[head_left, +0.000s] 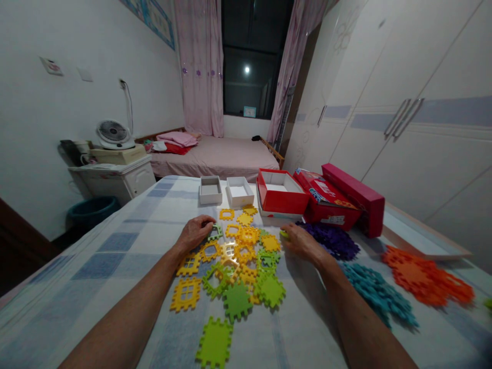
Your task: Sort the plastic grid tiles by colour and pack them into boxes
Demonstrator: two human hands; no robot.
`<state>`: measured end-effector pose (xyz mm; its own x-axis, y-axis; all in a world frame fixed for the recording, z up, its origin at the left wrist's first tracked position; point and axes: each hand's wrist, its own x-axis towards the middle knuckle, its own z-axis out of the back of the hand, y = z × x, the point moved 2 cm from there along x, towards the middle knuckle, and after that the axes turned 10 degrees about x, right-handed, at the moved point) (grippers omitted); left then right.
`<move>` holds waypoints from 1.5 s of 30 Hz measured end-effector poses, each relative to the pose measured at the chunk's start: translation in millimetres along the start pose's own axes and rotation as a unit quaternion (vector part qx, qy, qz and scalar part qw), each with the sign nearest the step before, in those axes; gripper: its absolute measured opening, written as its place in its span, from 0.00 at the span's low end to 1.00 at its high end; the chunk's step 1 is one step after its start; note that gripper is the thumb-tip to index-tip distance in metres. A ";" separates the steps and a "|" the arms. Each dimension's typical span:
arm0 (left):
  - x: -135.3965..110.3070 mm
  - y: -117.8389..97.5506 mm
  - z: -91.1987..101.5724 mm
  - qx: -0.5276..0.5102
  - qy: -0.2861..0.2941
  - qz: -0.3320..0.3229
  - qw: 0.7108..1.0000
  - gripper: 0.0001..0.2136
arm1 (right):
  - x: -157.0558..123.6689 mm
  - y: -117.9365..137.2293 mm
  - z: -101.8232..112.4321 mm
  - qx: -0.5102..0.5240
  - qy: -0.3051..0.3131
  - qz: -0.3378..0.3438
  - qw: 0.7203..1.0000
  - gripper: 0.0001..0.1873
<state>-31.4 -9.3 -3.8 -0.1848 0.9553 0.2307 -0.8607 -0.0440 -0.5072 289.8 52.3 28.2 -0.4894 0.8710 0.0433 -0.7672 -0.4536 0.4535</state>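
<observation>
Green plastic (216, 232) touches the left hand (195, 231), whose grip is unclear; the right hand (302, 240) pinches a yellow-green piece (284, 234).

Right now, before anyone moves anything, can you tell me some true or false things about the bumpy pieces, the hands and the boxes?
1. The left hand is at a green piece. True.
2. The purple pile is left of the yellow pieces. False: the purple pile is to their right.
3. Two small white boxes stand left of the open red box. True.
4. The right hand has an orange piece at its fingertips. False: a yellow-green piece is there.
5. The orange pile is right of the teal pile. True.
</observation>
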 end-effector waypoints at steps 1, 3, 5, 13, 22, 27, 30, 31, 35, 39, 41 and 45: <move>0.2 0.1 -0.2 0.001 -0.001 0.000 1.000 0.18 | 2.1 -0.4 2.6 0.005 -0.024 -0.004 1.000 0.19; 0.7 0.5 -0.7 0.002 -0.002 0.000 1.000 0.18 | 4.3 3.7 6.9 0.023 -0.062 0.002 0.998 0.19; 1.1 1.0 -1.3 0.003 -0.003 -0.001 1.000 0.17 | 4.0 13.2 6.0 0.109 -0.048 0.018 0.993 0.18; 0.7 1.8 -1.2 -0.001 -0.004 -0.003 1.000 0.18 | 6.4 18.0 -10.3 0.292 0.008 -0.015 0.956 0.06; 0.2 -0.9 0.7 0.001 -0.001 0.003 1.000 0.18 | 5.3 36.8 -33.2 0.152 -0.021 0.045 0.987 0.05; -1.6 -4.4 2.6 0.004 0.002 0.007 1.000 0.18 | 7.8 39.7 -44.7 0.095 -0.046 0.027 0.994 0.07; -1.4 -3.6 2.1 0.001 0.000 0.005 1.000 0.18 | 10.3 38.9 -46.1 0.105 -0.060 0.042 0.992 0.08; -1.2 -3.0 1.9 0.000 0.000 0.005 1.000 0.18 | 11.0 39.0 -46.2 0.118 -0.070 0.053 0.989 0.09; -0.3 -0.8 0.7 -0.002 -0.002 0.000 1.000 0.18 | 13.3 38.6 -38.9 0.164 -0.119 0.084 0.976 0.10; 0.6 1.7 -1.2 -0.005 -0.004 -0.001 1.000 0.18 | 6.4 38.1 -10.0 0.238 -0.160 0.042 0.957 0.09; 0.9 2.5 -2.0 -0.006 -0.005 0.000 1.000 0.18 | -3.7 42.6 4.3 0.313 -0.127 0.037 0.941 0.13; 0.7 2.3 -1.7 -0.006 -0.002 0.001 1.000 0.18 | -29.0 54.8 6.8 0.387 0.035 0.038 0.921 0.18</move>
<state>-32.7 -8.2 -6.2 -0.1880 0.9540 0.2336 -0.8548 -0.0418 -0.5173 264.8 3.4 57.8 -0.5756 0.8158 0.0571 -0.2169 -0.2196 0.9512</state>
